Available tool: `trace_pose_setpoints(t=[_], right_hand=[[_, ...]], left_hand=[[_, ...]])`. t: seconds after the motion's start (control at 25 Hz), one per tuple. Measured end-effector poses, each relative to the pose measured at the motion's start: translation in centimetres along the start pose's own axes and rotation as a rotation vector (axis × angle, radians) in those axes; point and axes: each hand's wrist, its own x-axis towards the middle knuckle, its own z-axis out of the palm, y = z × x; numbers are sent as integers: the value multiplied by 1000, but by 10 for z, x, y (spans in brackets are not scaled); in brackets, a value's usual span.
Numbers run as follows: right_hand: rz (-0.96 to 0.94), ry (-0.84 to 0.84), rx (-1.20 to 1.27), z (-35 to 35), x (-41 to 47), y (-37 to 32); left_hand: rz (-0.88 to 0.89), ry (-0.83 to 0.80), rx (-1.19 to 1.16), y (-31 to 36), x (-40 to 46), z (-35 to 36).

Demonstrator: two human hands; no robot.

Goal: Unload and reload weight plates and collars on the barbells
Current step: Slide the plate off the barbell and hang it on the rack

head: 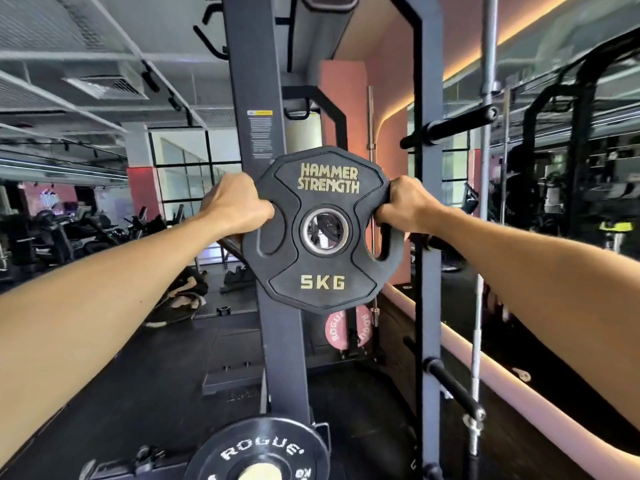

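Head view: both bare forearms reach forward and up, held out nearly straight, and converge on a black 5 kg plate (322, 230) lifted upright at centre frame, facing the camera. At its 9 o'clock edge the left hand (235, 206) curls its fingers through the grip slot, knuckles toward the camera; at 3 o'clock the right hand (407, 206) clasps the opposite slot the same way. This plate is matte rubber with a faceted, many-sided rim, gold raised lettering and a shiny metal ring lining its centre hole. Behind it stands a dark grey steel rack upright (256, 109), square-sectioned. At 6 o'clock, low in frame, a round black Rogue plate (263, 452) with white lettering sits against the upright. At 2 o'clock a black storage peg (450, 128) juts from the rack.
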Motion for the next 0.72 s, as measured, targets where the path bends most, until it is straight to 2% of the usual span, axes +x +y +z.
trace_pose_setpoints(t=[0.2, 0.44, 0.72], right_hand=[[-42, 35, -67, -56, 13, 120], [-28, -28, -64, -154, 43, 288], [-58, -43, -21, -207, 68, 388]], left_hand=[[6, 28, -6, 111, 11, 73], [-16, 9, -39, 283, 36, 164], [-11, 26, -10, 381, 66, 212]])
